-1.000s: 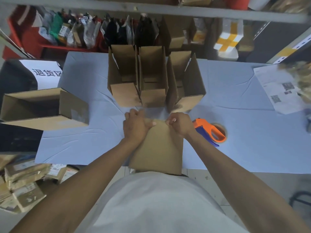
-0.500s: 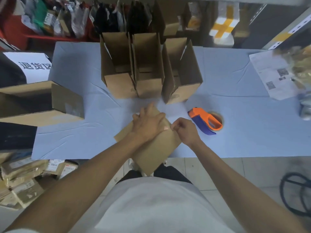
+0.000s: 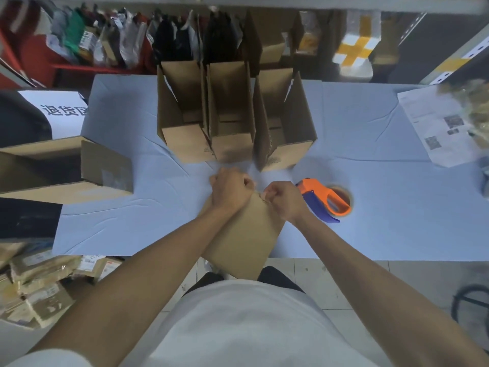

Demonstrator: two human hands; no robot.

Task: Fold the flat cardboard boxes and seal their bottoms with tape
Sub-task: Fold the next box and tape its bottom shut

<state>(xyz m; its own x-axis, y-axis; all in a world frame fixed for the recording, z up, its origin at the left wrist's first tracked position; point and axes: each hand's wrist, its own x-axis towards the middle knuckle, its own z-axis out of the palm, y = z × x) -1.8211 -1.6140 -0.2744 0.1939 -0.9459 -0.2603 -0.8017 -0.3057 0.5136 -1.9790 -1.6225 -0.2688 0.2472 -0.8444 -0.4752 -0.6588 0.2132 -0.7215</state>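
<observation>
Head view: both hands point(image 3: 258, 196) grip flat cardboard box point(image 3: 244, 239) top edge.

Your bench point(image 3: 383, 229), under a creased pale blue cover, carries a printed paper sheet point(image 3: 436, 128) with square code marks at its far right end. Beyond its far edge you have a row of hanging bagged garments point(image 3: 127, 46) and a white foam parcel point(image 3: 354, 54) crossed with yellow tape. To your left, a white sign point(image 3: 60, 112) with black characters. On the floor at your lower left, a heap of wrapped packages point(image 3: 37, 284).
</observation>
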